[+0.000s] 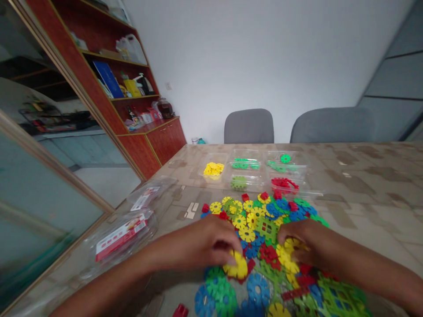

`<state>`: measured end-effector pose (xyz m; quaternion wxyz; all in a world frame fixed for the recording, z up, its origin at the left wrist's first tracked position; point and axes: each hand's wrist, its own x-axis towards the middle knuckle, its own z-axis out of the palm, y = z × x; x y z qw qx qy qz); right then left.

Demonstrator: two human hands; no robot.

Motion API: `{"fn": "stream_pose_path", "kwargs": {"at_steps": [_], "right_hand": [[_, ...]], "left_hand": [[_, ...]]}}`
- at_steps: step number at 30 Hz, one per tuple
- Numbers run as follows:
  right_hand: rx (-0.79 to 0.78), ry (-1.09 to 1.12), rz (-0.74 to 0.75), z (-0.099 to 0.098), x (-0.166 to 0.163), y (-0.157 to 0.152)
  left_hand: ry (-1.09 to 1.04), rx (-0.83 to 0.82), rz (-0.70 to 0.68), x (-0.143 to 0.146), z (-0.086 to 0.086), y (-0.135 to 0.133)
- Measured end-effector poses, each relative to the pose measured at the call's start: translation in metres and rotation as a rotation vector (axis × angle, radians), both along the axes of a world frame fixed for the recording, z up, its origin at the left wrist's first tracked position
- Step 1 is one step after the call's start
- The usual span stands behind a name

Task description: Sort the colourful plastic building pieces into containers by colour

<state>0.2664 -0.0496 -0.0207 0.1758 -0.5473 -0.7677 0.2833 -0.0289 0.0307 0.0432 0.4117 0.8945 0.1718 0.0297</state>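
A wide pile of plastic building pieces covers the near part of the table: notched discs in yellow, blue (258,288) and green (222,290), red blocks (269,255) and light green window-shaped pieces (267,229). My left hand (216,242) is closed, with a yellow notched disc (238,266) pinched between thumb and fingers above the pile's left side. On the right of the pile, my right hand (302,242) has its fingers curled around a yellow notched disc (292,246). Other yellow discs lie right below that hand, and its fingertips are partly hidden.
Behind the pile, clear plastic trays hold yellow pieces (213,169), green discs (245,164), light green pieces (238,182) and red pieces (284,185). Clear packages with labels (120,237) lie at the left. Two grey chairs (249,126) stand beyond the table (357,176).
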Motion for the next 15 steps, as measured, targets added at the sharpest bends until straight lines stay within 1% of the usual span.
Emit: {"fn": "stream_pose_path", "kwargs": {"at_steps": [1,2,3,4,6,8,9,11,13,15], "right_hand": [[-0.024,0.010,0.027,0.004,-0.004,-0.004],[-0.062,0.021,0.065,0.007,-0.009,-0.010],[-0.100,0.036,0.112,0.010,-0.016,-0.017],[-0.127,0.054,0.161,0.012,-0.023,-0.025],[-0.135,0.070,0.223,0.011,-0.038,-0.040],[-0.106,0.065,0.215,0.004,-0.052,-0.048],[-0.089,0.062,0.197,-0.002,-0.057,-0.048],[-0.071,0.049,0.171,-0.014,-0.067,-0.044],[-0.060,0.034,0.164,-0.027,-0.074,-0.036],[-0.020,0.034,0.156,-0.039,-0.079,-0.031]], "left_hand": [[0.008,-0.020,-0.086,-0.003,0.002,-0.015],[0.021,-0.028,-0.160,-0.006,-0.001,-0.028],[0.036,-0.016,-0.205,-0.008,-0.006,-0.038],[0.056,0.014,-0.234,-0.010,-0.016,-0.046],[0.087,0.107,-0.257,-0.013,-0.039,-0.055],[0.103,0.222,-0.249,-0.015,-0.062,-0.056],[0.107,0.274,-0.238,-0.016,-0.070,-0.056],[0.117,0.331,-0.203,-0.019,-0.081,-0.055],[0.131,0.301,-0.181,-0.020,-0.085,-0.056],[0.186,0.192,-0.101,-0.020,-0.085,-0.058]]}}
